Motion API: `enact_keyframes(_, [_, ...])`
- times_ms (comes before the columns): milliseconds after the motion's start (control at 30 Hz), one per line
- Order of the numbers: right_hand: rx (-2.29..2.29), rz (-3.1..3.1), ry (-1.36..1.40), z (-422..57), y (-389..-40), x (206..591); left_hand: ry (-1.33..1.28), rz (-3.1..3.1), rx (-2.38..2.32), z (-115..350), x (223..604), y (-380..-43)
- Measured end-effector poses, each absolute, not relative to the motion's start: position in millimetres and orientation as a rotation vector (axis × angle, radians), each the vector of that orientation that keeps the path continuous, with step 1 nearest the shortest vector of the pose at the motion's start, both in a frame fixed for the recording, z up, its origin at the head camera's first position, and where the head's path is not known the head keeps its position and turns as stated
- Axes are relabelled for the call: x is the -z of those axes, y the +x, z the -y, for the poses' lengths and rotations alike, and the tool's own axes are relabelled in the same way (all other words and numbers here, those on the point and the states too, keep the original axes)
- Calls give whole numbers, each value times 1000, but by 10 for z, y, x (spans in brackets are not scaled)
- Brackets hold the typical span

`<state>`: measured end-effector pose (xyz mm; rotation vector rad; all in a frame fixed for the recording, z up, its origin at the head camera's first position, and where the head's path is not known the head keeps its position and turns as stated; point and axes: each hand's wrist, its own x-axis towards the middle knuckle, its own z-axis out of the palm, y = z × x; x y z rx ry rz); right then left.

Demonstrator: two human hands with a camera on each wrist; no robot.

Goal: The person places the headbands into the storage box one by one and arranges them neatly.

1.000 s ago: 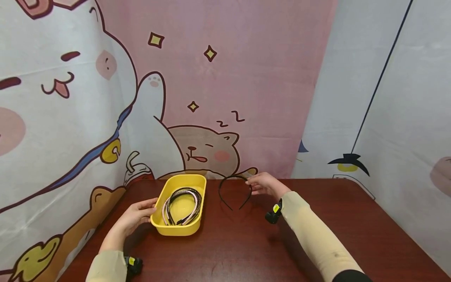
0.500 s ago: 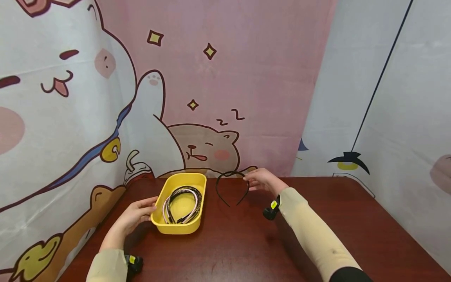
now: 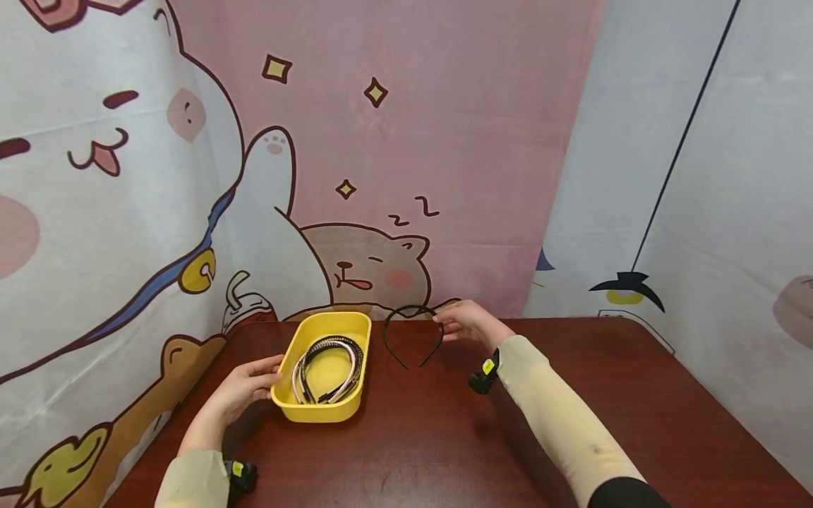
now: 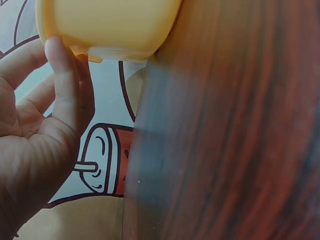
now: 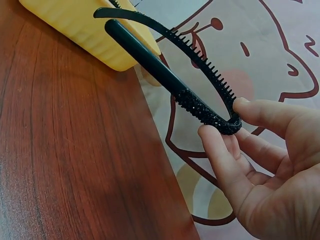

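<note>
My right hand (image 3: 468, 322) pinches a black headband (image 3: 386, 343) between thumb and fingers. It is held above the table, its two ends pointing down. In the right wrist view the headband (image 5: 192, 106) has a sparkly, beaded outer face and small comb teeth inside. My left hand (image 3: 244, 386) grips the left rim of a yellow plastic basket (image 3: 320, 415). In the left wrist view, the fingers and thumb of that hand (image 4: 55, 107) meet the basket's wall (image 4: 110, 30). Several headbands (image 3: 348, 386), black and pale pink, lie together in the basket.
A dark red-brown wooden table (image 3: 432, 451) carries the basket. Behind it and along both sides hangs a cloth backdrop (image 3: 470, 141) printed with cartoon animals. The table's far edge lies just behind the right hand.
My right hand has carried the black headband slightly left, toward the basket, and a little upward in the view. The left hand and the basket stay in place.
</note>
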<state>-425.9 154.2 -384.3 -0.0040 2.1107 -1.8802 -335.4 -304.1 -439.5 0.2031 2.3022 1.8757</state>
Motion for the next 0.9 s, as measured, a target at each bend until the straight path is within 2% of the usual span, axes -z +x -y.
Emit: enact_keyframes(900, [1856, -2123, -56, -1350, -4301, 3801, 198, -2309, -1881, 3039, 4391, -3352])
